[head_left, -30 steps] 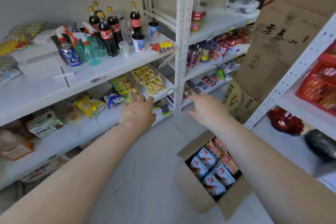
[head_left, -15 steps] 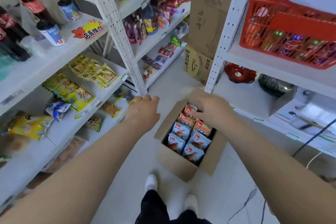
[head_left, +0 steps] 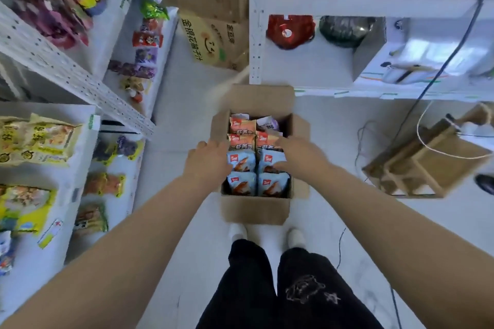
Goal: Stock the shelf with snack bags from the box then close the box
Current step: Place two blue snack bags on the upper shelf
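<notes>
An open cardboard box (head_left: 255,212) stands on the floor in front of my feet. Blue snack bags (head_left: 242,184) fill its near half and orange snack bags (head_left: 242,127) its far half. My left hand (head_left: 211,161) is at the box's left wall, fingers relaxed, next to a blue bag. My right hand (head_left: 298,153) lies over the right column of bags, with its fingers on an orange bag and its thumb on a blue one. The white shelf (head_left: 80,147) at my left carries yellow and other snack packets.
Flattened cartons (head_left: 213,43) lean at the aisle's far end. A second white rack (head_left: 256,35) stands at the right, with a red pack and a dark pack on it. A wooden frame (head_left: 427,168) and cables (head_left: 374,141) lie on the floor to the right.
My view has tipped down from the shelf to the box. Both hands have come away from the shelf and down onto the box and its bags.
</notes>
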